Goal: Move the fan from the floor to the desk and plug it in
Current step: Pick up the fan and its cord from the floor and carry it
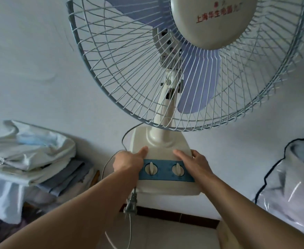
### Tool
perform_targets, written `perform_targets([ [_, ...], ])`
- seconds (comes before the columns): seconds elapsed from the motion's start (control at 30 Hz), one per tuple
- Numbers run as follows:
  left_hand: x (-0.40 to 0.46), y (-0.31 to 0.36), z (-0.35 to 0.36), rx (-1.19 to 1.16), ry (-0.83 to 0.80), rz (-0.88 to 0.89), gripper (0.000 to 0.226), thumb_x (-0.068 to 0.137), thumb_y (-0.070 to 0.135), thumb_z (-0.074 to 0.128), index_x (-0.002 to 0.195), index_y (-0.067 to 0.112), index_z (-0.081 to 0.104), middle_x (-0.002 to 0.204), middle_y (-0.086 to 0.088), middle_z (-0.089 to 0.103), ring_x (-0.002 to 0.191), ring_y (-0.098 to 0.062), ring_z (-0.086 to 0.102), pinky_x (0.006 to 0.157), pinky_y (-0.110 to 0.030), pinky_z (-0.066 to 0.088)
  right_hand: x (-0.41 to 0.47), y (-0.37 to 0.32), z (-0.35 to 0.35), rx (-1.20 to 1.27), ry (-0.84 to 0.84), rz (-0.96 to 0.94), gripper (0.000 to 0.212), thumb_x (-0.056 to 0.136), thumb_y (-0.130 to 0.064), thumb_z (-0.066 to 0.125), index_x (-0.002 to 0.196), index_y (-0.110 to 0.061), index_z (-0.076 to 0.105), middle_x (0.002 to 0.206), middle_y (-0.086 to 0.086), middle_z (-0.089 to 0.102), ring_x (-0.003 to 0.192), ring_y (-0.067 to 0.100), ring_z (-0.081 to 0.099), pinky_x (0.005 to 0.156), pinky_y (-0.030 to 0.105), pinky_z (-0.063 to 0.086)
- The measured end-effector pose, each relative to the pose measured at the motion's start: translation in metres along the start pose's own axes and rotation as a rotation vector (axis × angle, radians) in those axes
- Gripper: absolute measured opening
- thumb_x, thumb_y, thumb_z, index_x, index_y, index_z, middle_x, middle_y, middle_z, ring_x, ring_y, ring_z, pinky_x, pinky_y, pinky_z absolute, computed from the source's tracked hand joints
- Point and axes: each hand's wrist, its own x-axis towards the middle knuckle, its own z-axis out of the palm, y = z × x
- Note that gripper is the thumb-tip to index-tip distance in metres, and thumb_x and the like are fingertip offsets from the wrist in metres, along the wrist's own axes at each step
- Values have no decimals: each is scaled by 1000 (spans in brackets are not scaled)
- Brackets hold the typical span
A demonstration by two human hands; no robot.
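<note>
A cream table fan (162, 139) with a white wire cage and pale purple blades fills the middle of the view, held up off the floor in front of a white wall. Its base carries a blue panel with two knobs (165, 170). My left hand (127, 161) grips the base's left side, thumb on top. Gripping the right side is my right hand (196, 161). The grey plug (130, 206) dangles below the base's front left corner, and its cord (111, 236) trails down from there.
Folded white and grey cloths (29, 155) are piled at the left. A clear plastic storage bag with dark trim (291, 186) stands at the right. A dark skirting strip (180, 219) runs along the wall's foot below the fan.
</note>
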Motion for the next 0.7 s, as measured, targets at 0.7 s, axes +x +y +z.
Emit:
perform_targets([
  [0.7,-132,123,-124,2,97,29,49,71,51,72,62,12,44,76,-9,60,85,-32,65,84,-44,56,-129,-162,-47,-22,-100,-66,57,73,-55,62,114,-16,58,107,4,64,96,23,61,85,40,51],
])
